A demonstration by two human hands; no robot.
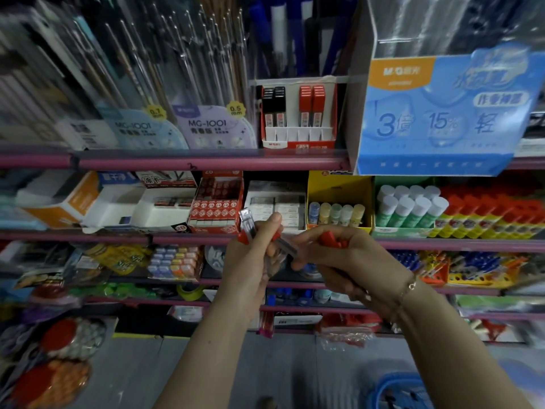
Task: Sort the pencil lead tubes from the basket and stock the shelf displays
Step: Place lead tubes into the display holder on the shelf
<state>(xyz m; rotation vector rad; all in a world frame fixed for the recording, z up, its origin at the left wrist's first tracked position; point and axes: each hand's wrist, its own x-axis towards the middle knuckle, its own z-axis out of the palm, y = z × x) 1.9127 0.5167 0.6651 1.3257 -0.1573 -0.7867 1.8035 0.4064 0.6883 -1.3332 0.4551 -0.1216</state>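
A: So, starting at the left, what does the left hand (250,261) have?

B: Its fingers are curled round a few clear pencil lead tubes with red caps (247,227). One tube sticks up past the thumb, tilted a little leftward, with its red end low against the palm. How many tubes are in that grip I cannot tell; the frame is blurred there.

A: And just right of that grip?

B: A clear tube (287,245) lies slanted between the two hands, touching both. The right hand (339,255) pinches its lower end with thumb and forefinger while its other fingers curl round more red-capped tubes (331,240), whose caps show over the top of the knuckles. A thin bracelet (410,286) sits on that wrist.

A: Where does the shelf display stand from there?

B: Up above both hands, on the top shelf: a red and white display box (298,134). Two columns of black-capped tubes (274,106) stand at its left, two columns of red-capped tubes (312,104) beside them, and white front slots run along the bottom.

A: Anything behind the hands?

B: An eraser box in red (216,208) is just up-left of the left grip. Up-right of the right grip sits a yellow box of glue sticks (339,199), then green-and-white glue sticks (410,208) further right.

A: And the basket?

B: Well below the right forearm, at the bottom edge, a blue basket (395,391) rests on the floor with dark pieces inside, too blurred to name.
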